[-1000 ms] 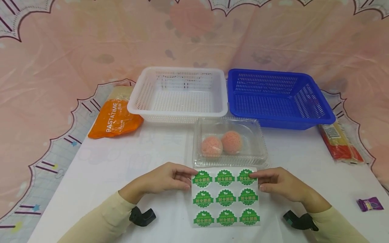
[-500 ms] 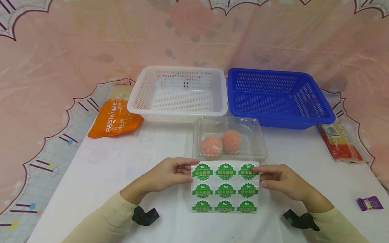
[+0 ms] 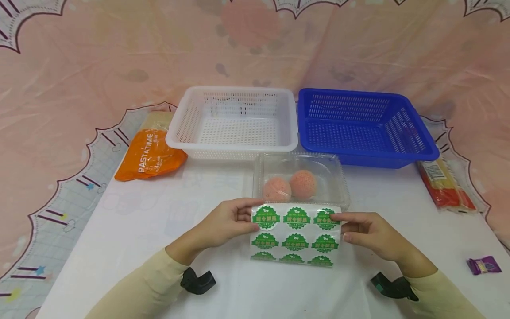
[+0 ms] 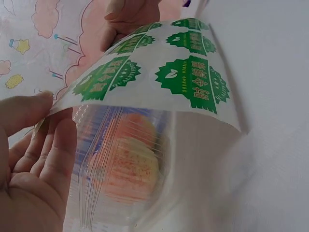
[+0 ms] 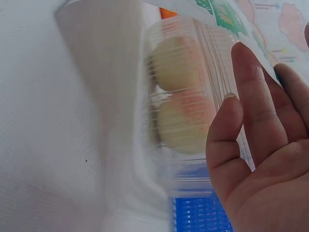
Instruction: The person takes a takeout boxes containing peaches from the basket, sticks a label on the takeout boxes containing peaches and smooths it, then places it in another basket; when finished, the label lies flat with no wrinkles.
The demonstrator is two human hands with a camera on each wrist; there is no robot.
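Observation:
A sheet of green round stickers point(image 3: 295, 232) is raised off the table, its near part bending downward. My left hand point(image 3: 228, 223) pinches its upper left corner between thumb and fingers, as the left wrist view also shows. At the upper right corner my right hand point(image 3: 376, 235) grips the sheet, the index finger lying over a sticker. Just beyond the sheet stands a closed clear plastic box point(image 3: 328, 186), its near edge hidden by the sheet. Inside it lie two pinkish round fruits, likely peaches, one on the left point(image 3: 276, 189) and one on the right point(image 3: 303, 184).
A white basket point(image 3: 233, 148) and a blue basket point(image 3: 366, 160) stand side by side behind the box. An orange pasta bag point(image 3: 153, 153) lies at the left, a red and yellow packet point(image 3: 446, 186) at the right. A small purple wrapped sweet point(image 3: 484, 265) is near the right edge.
Both hands have lifted the sticker sheet and moved it away from the body, toward the box. Its near edge has left the table and curled down. The box and baskets stay put.

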